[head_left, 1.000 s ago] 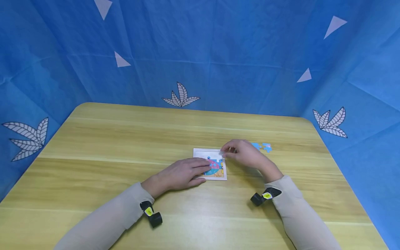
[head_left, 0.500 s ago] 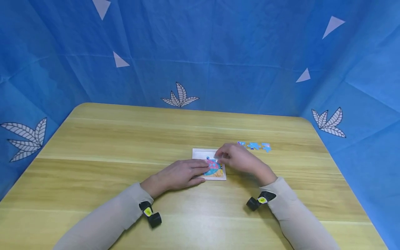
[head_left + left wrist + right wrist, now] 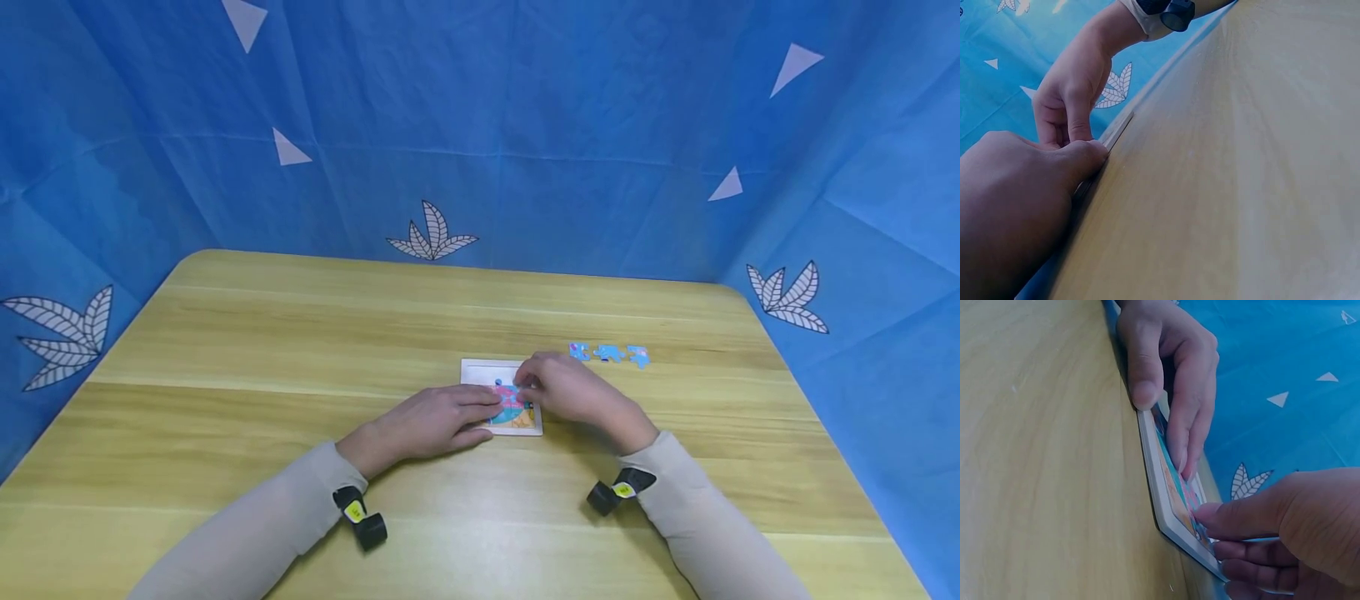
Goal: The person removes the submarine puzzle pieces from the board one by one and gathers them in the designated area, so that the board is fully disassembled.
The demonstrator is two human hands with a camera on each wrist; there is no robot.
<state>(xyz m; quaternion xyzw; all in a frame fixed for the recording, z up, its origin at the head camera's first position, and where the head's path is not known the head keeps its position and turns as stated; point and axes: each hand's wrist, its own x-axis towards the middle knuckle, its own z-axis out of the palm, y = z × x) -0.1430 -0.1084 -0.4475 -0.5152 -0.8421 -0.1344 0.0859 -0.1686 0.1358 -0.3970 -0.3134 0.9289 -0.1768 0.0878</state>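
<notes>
A jigsaw puzzle tray (image 3: 480,364) with a pale rim lies flat on the table, its pink, blue and orange picture partly covered by both hands. My left hand (image 3: 442,417) rests across the left part, fingers extended over the picture; in the right wrist view its thumb (image 3: 1145,394) lies on the tray's rim (image 3: 1163,503). At the right side of the picture is my right hand (image 3: 570,390), fingers bent and thumb against the surface. It pinches a puzzle piece, mostly hidden by the fingertips. The upper part of the tray shows bare white backing.
Three loose blue puzzle pieces lie in a row behind the right hand: a left one (image 3: 578,351), a middle one (image 3: 609,353) and a right one (image 3: 638,357). Blue cloth (image 3: 600,208) hangs around the wooden table (image 3: 300,333).
My right hand has moved left and down from the tray's upper right corner onto the right of the picture, uncovering the loose pieces behind it. The left hand stays in place.
</notes>
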